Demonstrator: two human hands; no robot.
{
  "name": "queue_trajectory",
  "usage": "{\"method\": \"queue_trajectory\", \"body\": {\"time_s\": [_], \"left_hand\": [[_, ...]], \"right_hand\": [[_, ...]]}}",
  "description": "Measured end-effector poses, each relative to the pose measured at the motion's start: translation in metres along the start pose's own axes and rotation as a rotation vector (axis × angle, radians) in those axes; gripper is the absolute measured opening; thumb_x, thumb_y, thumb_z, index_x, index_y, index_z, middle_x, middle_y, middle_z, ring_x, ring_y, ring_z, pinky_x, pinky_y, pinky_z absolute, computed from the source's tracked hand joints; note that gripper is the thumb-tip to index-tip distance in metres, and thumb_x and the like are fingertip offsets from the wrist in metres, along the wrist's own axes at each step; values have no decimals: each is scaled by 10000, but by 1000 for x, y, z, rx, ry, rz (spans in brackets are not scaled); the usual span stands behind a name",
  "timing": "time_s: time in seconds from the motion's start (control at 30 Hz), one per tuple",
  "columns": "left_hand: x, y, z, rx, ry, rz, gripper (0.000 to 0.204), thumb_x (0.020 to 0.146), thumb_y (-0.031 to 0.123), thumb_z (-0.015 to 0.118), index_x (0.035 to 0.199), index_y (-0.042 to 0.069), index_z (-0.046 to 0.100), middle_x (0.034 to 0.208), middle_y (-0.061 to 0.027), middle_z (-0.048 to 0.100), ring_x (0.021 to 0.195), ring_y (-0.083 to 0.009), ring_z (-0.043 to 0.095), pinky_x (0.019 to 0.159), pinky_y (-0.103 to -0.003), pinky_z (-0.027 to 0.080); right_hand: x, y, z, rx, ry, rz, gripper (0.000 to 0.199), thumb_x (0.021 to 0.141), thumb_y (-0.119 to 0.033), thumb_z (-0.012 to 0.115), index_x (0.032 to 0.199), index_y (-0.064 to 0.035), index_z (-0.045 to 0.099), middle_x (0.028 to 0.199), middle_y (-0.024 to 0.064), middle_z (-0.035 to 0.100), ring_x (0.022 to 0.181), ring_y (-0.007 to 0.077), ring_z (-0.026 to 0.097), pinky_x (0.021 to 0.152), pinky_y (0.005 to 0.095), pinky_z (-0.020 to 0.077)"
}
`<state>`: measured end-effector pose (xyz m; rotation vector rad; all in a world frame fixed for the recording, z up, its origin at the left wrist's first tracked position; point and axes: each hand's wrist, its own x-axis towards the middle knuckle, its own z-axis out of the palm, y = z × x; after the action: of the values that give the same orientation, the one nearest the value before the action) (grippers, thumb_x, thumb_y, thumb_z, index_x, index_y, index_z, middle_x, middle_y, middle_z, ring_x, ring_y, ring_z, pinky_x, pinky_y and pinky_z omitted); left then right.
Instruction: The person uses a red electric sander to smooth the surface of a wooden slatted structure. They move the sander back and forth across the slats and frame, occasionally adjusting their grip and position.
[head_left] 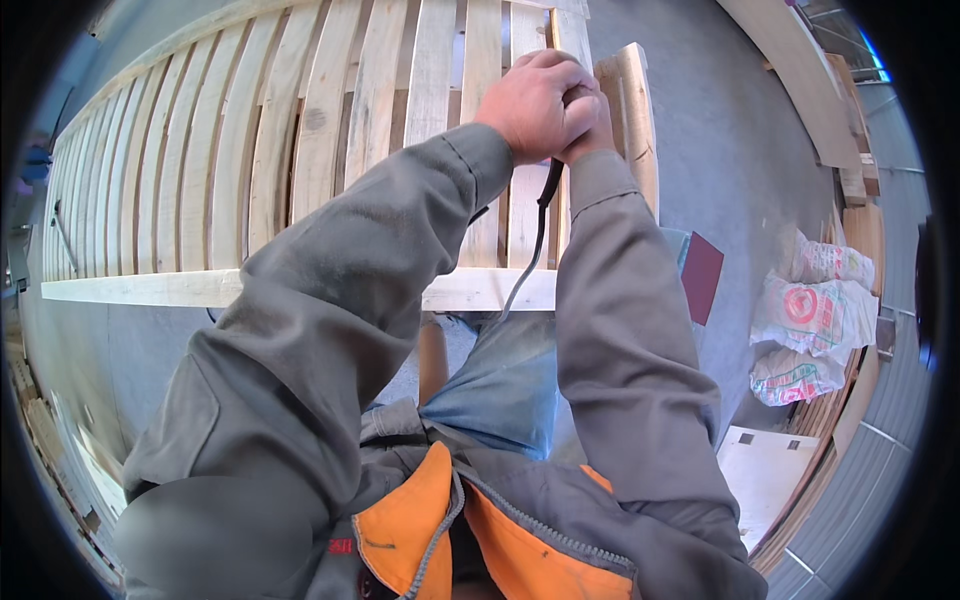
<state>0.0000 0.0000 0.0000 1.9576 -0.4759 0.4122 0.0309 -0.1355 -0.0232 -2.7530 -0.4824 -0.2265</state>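
Observation:
My left hand (541,104) is closed and lies over my right hand (590,130), at the right end of a slatted wooden frame (200,288). Only a little of the right hand shows, its fingers bent and mostly covered by the left. A black power cord (541,215) with a thick sleeve comes out from beneath both hands and runs down over the frame's near rail towards my legs. The body of the corded tool that the hands grip is hidden under them. Pale slats (376,95) with narrow gaps stretch away to the left.
Raised boards (634,125) stand at the frame's right end. A dark red panel (702,278) is on the floor side beyond it. Several printed white sacks (808,315) lie at the right, near stacked planks (835,425) and a white board (765,470).

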Motion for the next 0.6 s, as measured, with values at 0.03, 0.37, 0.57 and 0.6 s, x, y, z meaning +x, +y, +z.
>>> {"method": "queue_trajectory", "body": {"time_s": [0.03,0.37,0.57,0.6], "left_hand": [[-4,1,0,4,6,8,374,925,305,632,1149,42,777,1268,-195,712,1233,-392,645,1102,-458,510],[-56,45,0,15,1,-1,372,927,300,629,1152,39,771,1257,-191,708,1233,-392,636,1115,-458,498],[-82,61,-2,22,-44,-19,378,929,339,629,1156,81,787,1273,-139,713,1302,-364,603,1105,-459,523],[-87,64,-2,22,-45,-18,377,930,338,629,1157,81,785,1271,-139,713,1301,-365,603,1103,-461,525]], "right_hand": [[-6,-4,0,14,17,-6,282,908,-294,758,1117,-105,735,1180,157,760,1160,360,705,994,450,580],[-70,-18,-12,-58,20,-39,286,926,-282,712,1150,-104,729,1152,123,747,1133,332,669,963,452,570],[-104,-30,-14,-166,2,-49,330,911,-288,715,1200,-129,709,1174,95,729,1114,323,662,936,459,552],[-108,-33,-15,-173,-3,-45,333,911,-291,714,1205,-135,707,1178,90,726,1109,320,657,930,459,546]]}}
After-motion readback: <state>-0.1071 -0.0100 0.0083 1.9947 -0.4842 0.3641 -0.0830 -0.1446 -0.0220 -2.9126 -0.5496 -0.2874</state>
